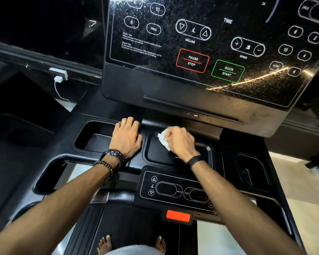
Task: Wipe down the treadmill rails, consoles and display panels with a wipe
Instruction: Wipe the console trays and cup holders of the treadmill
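**Wipe at centre tray of console**

Right hand (180, 140) curled into a fist around a crumpled white wipe (163, 138); wipe sticks out at the thumb side and touches the upper left part of the centre tray (201, 151). Left hand (126, 137) lies flat, fingers straight, on the ridge between the left cup pocket (92, 133) and the tray, holding nothing. Display panel (201, 43) above shows specks and streaks. Red safety tab (178, 217) below the lower keypad (173, 190).

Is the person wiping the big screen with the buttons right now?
No, the right hand holds the wipe down in the middle tray below the screen, not on it.
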`<state>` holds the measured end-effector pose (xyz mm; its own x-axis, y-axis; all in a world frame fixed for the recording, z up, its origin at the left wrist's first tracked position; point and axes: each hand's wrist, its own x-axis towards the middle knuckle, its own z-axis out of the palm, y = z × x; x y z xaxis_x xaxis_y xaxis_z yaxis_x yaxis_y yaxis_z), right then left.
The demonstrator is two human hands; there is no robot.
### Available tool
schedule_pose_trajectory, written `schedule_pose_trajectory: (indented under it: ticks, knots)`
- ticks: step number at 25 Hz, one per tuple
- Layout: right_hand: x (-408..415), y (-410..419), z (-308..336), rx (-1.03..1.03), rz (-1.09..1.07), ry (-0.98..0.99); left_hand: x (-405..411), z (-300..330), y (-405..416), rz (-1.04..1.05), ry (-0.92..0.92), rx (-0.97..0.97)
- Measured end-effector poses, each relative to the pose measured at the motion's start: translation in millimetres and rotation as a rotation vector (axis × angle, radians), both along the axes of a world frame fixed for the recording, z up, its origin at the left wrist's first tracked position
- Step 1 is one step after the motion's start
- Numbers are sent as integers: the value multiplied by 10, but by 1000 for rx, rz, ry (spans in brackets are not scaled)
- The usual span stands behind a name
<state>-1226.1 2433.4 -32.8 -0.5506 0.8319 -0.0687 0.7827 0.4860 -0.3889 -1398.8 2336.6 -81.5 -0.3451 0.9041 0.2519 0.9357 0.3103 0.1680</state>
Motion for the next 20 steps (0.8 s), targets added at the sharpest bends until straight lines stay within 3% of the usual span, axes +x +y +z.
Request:
schedule_pose_trajectory:
  ticks: [6,9,20]
  knots:
    - [835,497,37,-26,-254,-102,-21,-21,-20,2,3,-13]
    - [1064,553,-31,-47,-324,-64,-18,-22,-3,-5,-6,-11]
    - [1558,89,-93,-248,-106,186,-7,-29,-21,-24,-20,-10]
